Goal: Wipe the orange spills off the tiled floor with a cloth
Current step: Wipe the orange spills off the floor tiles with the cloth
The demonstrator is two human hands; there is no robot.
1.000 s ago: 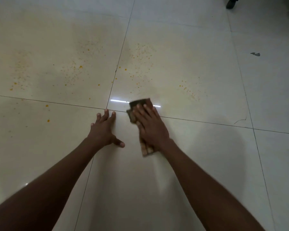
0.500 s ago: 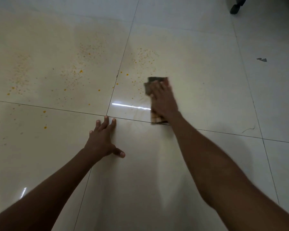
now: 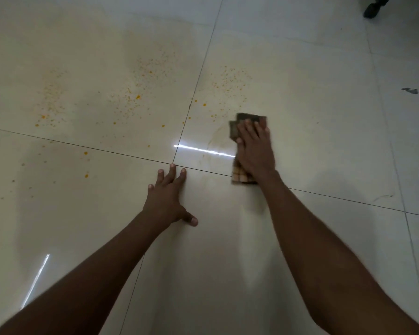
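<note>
Barely started, we judge: our right hand [image 3: 254, 151] presses flat-fingered on the cloth [image 3: 240, 176] at 1 o'clock, left hand [image 3: 166, 199] splayed bracing the floor [image 3: 324, 141], orange spills [image 3: 136, 97] remaining from 10 to 12 o'clock.

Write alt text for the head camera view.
A person's right hand presses a folded checked cloth flat on a glossy tiled floor, while the left hand rests flat, fingers spread. Orange spills speckle the tiles ahead and to the left.
</note>
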